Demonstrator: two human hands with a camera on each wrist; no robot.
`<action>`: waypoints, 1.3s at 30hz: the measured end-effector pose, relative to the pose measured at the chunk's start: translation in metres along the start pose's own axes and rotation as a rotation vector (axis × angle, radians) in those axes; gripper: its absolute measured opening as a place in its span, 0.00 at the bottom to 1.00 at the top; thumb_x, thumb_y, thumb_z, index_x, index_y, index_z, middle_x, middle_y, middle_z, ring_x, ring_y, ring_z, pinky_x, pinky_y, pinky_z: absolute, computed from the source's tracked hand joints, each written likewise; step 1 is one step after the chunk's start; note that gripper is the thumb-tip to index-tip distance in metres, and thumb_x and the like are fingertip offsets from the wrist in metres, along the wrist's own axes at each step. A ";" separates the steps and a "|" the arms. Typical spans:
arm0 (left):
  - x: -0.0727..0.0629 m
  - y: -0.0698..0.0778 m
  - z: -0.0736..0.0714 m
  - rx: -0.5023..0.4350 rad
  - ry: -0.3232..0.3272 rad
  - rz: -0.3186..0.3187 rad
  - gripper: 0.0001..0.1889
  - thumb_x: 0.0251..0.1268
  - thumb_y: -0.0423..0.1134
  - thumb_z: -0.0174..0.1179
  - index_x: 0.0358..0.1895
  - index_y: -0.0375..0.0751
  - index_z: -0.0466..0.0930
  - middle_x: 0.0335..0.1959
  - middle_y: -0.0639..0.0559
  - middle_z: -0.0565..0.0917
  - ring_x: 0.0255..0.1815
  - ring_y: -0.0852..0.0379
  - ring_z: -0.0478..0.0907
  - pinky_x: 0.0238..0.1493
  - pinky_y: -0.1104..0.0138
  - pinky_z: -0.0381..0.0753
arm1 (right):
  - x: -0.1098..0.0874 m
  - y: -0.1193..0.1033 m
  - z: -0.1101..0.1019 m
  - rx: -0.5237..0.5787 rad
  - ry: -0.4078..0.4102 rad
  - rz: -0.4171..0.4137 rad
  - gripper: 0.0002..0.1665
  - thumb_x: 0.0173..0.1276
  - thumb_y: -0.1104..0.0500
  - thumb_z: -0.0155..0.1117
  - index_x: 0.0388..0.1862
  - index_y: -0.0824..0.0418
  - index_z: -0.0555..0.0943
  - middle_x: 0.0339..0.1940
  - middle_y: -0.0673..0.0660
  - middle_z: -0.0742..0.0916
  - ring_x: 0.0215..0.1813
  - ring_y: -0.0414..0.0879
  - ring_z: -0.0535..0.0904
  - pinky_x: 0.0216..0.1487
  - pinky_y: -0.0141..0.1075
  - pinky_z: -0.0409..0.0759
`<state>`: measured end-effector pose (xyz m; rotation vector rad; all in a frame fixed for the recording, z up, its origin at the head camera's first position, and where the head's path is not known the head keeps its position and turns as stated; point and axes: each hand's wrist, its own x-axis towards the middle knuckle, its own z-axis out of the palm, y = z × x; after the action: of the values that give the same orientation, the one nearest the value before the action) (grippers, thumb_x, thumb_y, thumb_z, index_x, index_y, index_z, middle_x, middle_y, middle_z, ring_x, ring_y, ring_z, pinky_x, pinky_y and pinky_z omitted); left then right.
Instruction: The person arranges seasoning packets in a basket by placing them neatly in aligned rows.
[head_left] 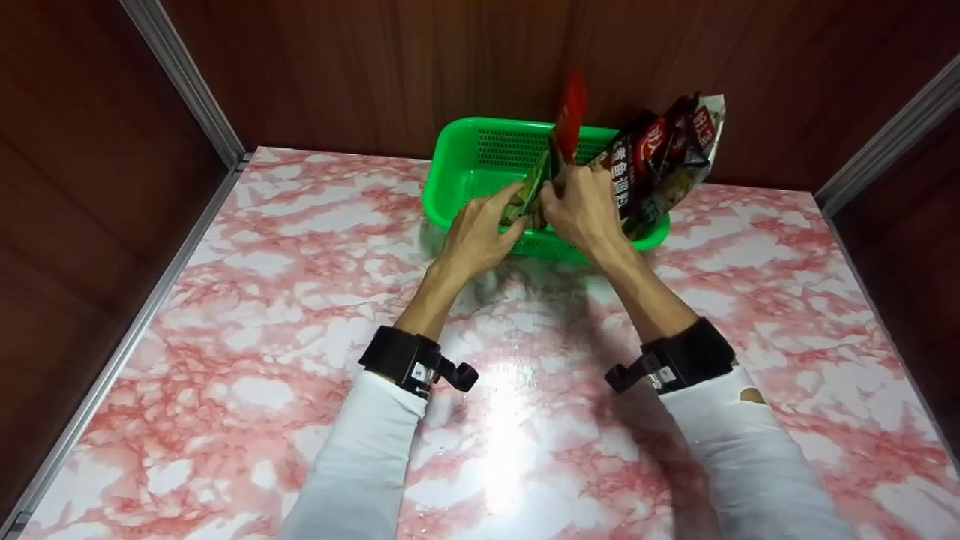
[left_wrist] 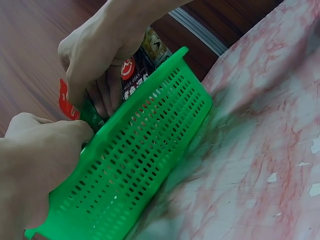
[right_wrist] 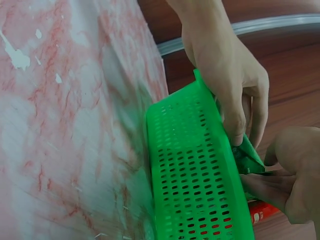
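Note:
Inside a green plastic basket (head_left: pixel 454 161), a small green packet (head_left: pixel 534 187) stands on edge between the two hands. My left hand (head_left: pixel 480 232) reaches over the near rim and pinches the packet from its left side. The right hand (head_left: pixel 589 206) pinches the packet's edge between thumb and fingers, as the right wrist view shows at the corner of the green packet (right_wrist: pixel 247 157). Behind the right hand a red packet (head_left: pixel 571 120) sticks up above the basket. Dark seasoning bags (head_left: pixel 637 165) with red labels lean in the basket's right end.
The basket sits on a pink-and-white marbled table (head_left: pixel 337 300), close to a brown wood-grain back panel (head_left: pixel 360 75). Side panels with metal edge strips (head_left: pixel 187 82) close off left and right. Each wrist carries a black strap (head_left: pixel 397 360) with a small camera.

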<state>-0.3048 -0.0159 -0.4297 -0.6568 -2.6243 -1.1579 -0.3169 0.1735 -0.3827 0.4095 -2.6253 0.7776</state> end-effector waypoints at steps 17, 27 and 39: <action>0.001 0.000 0.004 -0.025 -0.042 0.051 0.18 0.88 0.40 0.62 0.71 0.38 0.88 0.62 0.42 0.94 0.57 0.46 0.95 0.58 0.54 0.94 | -0.007 0.008 0.001 0.001 0.016 0.019 0.21 0.81 0.59 0.61 0.24 0.62 0.85 0.22 0.65 0.89 0.21 0.55 0.76 0.26 0.41 0.68; 0.001 0.001 0.004 -0.024 -0.038 0.044 0.18 0.86 0.40 0.64 0.70 0.39 0.89 0.60 0.42 0.95 0.55 0.48 0.96 0.56 0.55 0.94 | -0.008 0.011 0.001 0.003 0.016 0.031 0.19 0.82 0.59 0.61 0.33 0.67 0.91 0.30 0.68 0.93 0.24 0.60 0.84 0.28 0.40 0.71; -0.002 0.000 0.002 -0.028 -0.026 0.035 0.19 0.85 0.42 0.65 0.70 0.38 0.88 0.61 0.41 0.95 0.56 0.47 0.96 0.56 0.54 0.95 | -0.010 0.013 0.000 0.013 0.048 0.045 0.18 0.82 0.58 0.61 0.40 0.70 0.91 0.34 0.70 0.94 0.25 0.61 0.84 0.29 0.43 0.74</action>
<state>-0.3035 -0.0152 -0.4314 -0.7246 -2.6111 -1.1861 -0.3128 0.1861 -0.3932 0.3318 -2.5943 0.8089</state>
